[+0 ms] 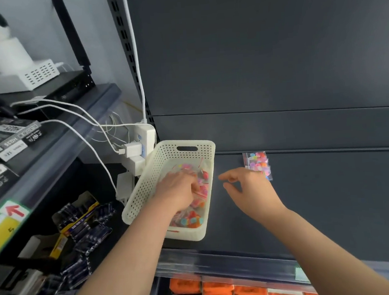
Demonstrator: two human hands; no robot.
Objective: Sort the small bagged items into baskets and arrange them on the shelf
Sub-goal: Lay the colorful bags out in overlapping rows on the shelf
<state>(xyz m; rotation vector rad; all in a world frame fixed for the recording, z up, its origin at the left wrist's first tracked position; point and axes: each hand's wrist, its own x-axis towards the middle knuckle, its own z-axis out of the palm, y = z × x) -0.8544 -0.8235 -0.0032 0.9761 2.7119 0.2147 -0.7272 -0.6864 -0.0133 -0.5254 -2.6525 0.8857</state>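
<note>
I had my left hand (177, 190) down in the white basket (143, 187), fingers curled among the bagged items (191, 220) — gripping one or only settling them, I couldn't tell. My right hand (251, 189) hovered empty, fingers loosely spread, just beside a loose bag (256, 160) on the shelf (330, 195) — charger plugs (140, 144) crowded the basket's far left corner.

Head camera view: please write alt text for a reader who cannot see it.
A person's left hand reaches into a white perforated basket of small bags on a dark shelf; the right hand hovers open beside one loose bag.
</note>
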